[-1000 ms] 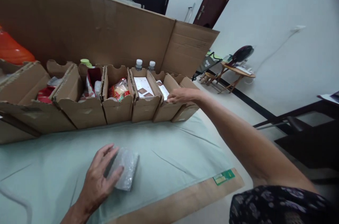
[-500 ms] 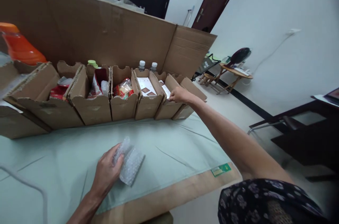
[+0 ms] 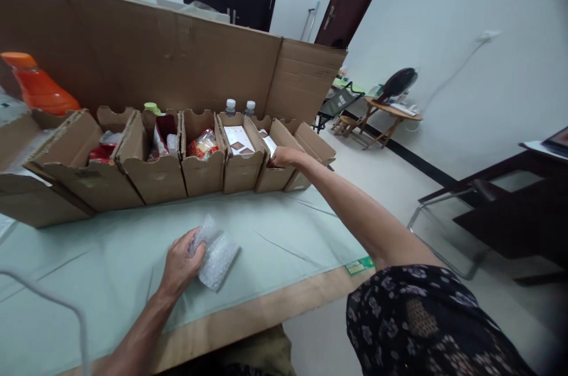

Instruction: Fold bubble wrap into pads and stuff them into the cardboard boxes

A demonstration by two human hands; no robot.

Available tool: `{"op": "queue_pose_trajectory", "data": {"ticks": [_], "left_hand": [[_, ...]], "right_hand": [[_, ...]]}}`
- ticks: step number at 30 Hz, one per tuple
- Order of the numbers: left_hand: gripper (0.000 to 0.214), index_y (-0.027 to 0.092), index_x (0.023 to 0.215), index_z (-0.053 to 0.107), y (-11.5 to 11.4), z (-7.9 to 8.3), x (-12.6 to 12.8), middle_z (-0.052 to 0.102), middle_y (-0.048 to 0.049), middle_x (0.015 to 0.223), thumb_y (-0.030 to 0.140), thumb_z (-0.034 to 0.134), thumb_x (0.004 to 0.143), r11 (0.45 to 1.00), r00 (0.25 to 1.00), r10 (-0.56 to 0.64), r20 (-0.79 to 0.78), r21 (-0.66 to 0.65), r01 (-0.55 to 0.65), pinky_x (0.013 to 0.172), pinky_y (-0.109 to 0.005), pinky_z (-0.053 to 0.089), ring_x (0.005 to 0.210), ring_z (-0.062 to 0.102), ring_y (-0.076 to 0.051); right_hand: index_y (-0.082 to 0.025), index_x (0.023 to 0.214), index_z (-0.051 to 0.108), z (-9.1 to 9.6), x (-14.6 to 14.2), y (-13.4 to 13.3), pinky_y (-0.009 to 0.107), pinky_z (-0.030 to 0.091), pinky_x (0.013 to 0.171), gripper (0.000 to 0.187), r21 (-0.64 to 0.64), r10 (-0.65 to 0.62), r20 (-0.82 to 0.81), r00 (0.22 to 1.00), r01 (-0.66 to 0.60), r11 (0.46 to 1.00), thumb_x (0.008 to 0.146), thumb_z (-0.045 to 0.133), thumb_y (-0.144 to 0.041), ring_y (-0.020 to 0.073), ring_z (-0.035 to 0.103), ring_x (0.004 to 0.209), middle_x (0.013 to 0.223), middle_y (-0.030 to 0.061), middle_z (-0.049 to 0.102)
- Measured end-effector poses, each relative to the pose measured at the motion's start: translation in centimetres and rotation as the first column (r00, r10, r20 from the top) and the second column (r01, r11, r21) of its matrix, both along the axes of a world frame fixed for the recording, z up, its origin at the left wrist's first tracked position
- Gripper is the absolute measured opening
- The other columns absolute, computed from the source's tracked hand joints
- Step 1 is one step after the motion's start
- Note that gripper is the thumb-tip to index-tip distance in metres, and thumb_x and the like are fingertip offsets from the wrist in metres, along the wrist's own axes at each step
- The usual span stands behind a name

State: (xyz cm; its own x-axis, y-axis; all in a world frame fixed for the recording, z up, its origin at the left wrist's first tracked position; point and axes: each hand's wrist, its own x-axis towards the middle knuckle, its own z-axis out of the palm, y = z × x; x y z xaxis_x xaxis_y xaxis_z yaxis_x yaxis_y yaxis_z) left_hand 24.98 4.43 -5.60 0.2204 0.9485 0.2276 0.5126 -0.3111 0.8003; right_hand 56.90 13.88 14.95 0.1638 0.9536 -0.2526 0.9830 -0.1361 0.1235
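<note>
My left hand [image 3: 180,263] is closed around one flap of a folded piece of bubble wrap [image 3: 218,263], just above the green cloth [image 3: 266,269]. With my right arm stretched out, my right hand [image 3: 287,157] dips into a cardboard bin [image 3: 271,180] near the right end of a row. A white packet [image 3: 268,141] shows in that bin beside my fingertips. Those fingertips are hidden behind the bin's front wall, so whether they grip anything is unclear. In the neighbouring bin to the left lies a white box with brown squares [image 3: 237,139].
Further left, bins hold a red snack bag [image 3: 204,144] and red packets [image 3: 101,152]. Behind the row stand an orange bottle [image 3: 44,89], clear bottles [image 3: 230,107] and a tall cardboard screen [image 3: 177,56]. A grey tube [image 3: 53,299] curves at lower left; a green label [image 3: 358,266] marks the table edge.
My right hand has gone from the front rim of the bin down into it. My left hand keeps hold of the bubble wrap, and the camera view has shifted slightly.
</note>
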Motion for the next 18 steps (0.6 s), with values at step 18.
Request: {"op": "queue_pose_trajectory", "data": {"ticks": [18], "left_hand": [[0.025, 0.02, 0.079, 0.064, -0.9, 2.8, -0.6, 0.062, -0.0174, 0.137, 0.045, 0.065, 0.077, 0.902, 0.891, -0.37, 0.261, -0.128, 0.412, 0.096, -0.041, 0.054, 0.116, 0.065, -0.03]], "right_hand": [[-0.024, 0.101, 0.078, -7.5, -11.2, -14.2, 0.025, 0.051, 0.078, 0.022, 0.228, 0.285, -0.689, 0.667, -0.174, 0.958, 0.091, 0.059, -0.019, 0.0185, 0.074, 0.088, 0.096, 0.002, 0.081]]}}
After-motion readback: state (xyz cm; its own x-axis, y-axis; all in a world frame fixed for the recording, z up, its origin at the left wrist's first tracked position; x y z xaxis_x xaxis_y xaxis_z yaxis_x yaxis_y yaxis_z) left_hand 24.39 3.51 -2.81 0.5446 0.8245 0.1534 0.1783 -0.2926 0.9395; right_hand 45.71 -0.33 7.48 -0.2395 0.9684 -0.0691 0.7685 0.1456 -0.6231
